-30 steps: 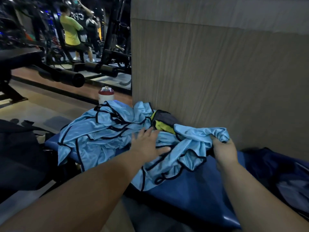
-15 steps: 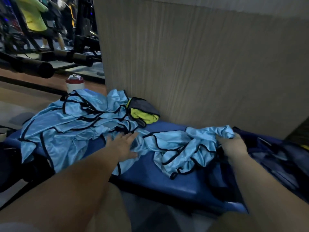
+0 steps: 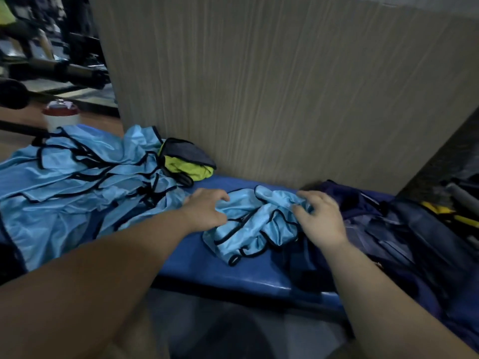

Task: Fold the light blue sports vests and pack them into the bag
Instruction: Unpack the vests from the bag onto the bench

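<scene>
A crumpled light blue vest (image 3: 255, 224) with black trim lies on the blue padded bench (image 3: 233, 273). My left hand (image 3: 206, 209) grips its left edge with curled fingers. My right hand (image 3: 317, 218) grips its right side, fingers bent into the cloth. A heap of several more light blue vests (image 3: 77, 182) covers the bench's left end. A dark navy bag (image 3: 396, 234) lies on the bench just right of my right hand.
A yellow-green and grey garment (image 3: 188, 164) sits against the wood-grain wall panel (image 3: 285, 86) behind the bench. A white container with a red lid (image 3: 61, 116) stands on the floor at the left. Gym equipment (image 3: 51, 60) fills the far left background.
The single vest has been pulled right, away from the heap. My left hand moved from the heap onto that vest, and both hands now grip it near the bag.
</scene>
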`<action>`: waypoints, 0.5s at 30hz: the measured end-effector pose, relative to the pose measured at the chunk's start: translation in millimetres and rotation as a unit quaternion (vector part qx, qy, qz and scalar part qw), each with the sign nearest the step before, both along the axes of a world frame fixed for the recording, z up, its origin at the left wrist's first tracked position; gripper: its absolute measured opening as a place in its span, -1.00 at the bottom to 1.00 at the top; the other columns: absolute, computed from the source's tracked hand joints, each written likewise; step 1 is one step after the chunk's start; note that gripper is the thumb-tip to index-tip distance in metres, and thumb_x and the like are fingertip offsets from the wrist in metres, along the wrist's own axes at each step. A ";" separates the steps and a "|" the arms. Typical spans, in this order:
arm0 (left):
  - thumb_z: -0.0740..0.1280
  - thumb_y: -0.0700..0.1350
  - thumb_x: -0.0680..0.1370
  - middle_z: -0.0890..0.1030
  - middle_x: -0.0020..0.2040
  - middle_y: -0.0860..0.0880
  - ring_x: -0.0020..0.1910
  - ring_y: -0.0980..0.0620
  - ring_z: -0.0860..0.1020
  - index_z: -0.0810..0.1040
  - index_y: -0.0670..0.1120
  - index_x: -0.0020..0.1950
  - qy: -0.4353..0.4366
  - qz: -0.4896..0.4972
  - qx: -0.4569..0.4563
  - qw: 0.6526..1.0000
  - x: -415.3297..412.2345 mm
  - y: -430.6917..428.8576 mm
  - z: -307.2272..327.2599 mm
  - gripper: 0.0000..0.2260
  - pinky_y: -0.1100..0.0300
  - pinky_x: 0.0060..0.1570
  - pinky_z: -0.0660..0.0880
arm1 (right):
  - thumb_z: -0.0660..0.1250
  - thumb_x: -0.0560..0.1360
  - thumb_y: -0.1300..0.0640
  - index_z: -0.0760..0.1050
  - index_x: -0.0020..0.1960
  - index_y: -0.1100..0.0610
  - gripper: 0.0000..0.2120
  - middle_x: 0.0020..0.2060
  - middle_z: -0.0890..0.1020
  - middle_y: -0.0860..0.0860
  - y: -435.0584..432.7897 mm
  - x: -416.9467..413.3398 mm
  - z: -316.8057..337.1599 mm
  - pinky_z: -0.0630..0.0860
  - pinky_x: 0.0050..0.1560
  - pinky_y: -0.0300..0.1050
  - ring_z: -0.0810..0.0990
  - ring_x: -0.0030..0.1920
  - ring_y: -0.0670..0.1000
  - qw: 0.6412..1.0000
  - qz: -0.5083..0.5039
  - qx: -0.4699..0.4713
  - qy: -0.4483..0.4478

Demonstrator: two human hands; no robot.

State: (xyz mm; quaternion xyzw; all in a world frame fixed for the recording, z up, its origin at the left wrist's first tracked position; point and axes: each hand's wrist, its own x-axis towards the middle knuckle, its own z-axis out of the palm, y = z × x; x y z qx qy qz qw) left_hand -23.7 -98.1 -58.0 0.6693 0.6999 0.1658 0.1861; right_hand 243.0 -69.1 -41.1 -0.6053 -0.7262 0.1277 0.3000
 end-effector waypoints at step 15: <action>0.20 0.08 0.62 0.54 0.22 0.09 0.31 0.01 0.39 0.52 0.21 0.28 0.163 -0.038 0.042 0.985 24.8 12.7 -26.5 -0.75 0.04 0.29 0.27 | 0.26 0.58 -0.11 0.53 0.19 -0.07 -0.76 0.00 0.65 0.05 6.8 19.8 -23.4 0.34 0.21 0.07 0.53 0.16 0.17 0.993 -0.065 -0.053 -0.079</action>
